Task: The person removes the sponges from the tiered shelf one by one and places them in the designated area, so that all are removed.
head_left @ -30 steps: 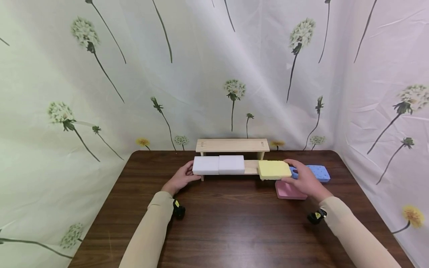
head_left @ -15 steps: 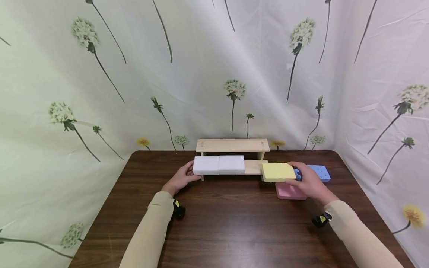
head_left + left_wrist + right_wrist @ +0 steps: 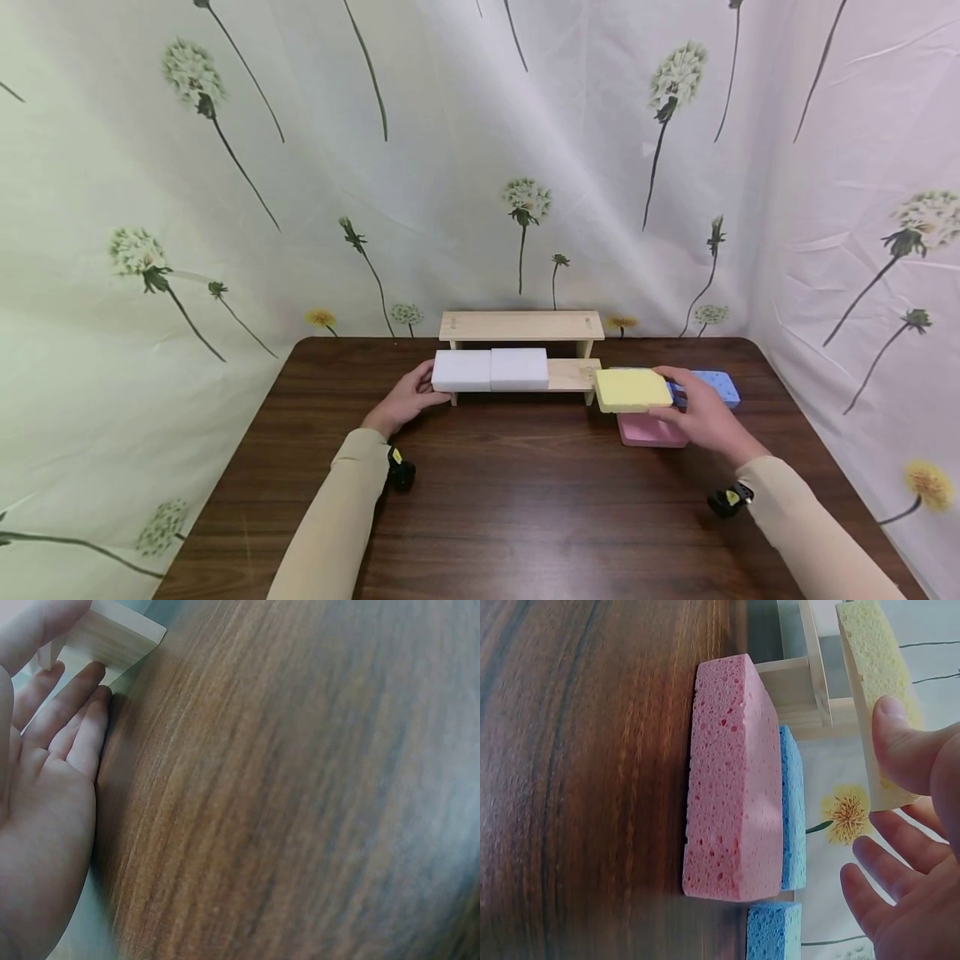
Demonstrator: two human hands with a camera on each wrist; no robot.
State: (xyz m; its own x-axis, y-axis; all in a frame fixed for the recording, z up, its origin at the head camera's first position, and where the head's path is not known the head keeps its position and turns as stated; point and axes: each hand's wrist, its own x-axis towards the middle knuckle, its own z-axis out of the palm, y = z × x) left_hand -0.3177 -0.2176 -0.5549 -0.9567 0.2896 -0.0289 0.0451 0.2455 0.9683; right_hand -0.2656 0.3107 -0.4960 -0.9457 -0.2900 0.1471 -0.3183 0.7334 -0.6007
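Observation:
My left hand (image 3: 401, 402) stays at the left end of a wooden two-tier rack (image 3: 573, 374), thumb in front and fingers behind the end of a white sponge (image 3: 461, 369). A second white sponge (image 3: 519, 369) lies against it on the lower tier. In the left wrist view the rack's wooden end (image 3: 112, 637) shows past the fingers; the white sponge hardly shows there. My right hand (image 3: 703, 415) pinches a yellow sponge (image 3: 634, 390) by its right end, thumb in front. The yellow sponge is held raised beyond the rack's right end, above a pink sponge (image 3: 731, 780).
Behind the pink sponge lies a blue sponge (image 3: 793, 810), with another blue sponge (image 3: 774, 934) to its right. The rack's upper tier (image 3: 519, 324) stands at the back of the brown table (image 3: 495, 517), before a dandelion-print curtain (image 3: 450, 167).
The yellow sponge has moved right and slightly toward me in my right hand, off the rack's right end, baring more of the lower tier. The left hand has stayed in place.

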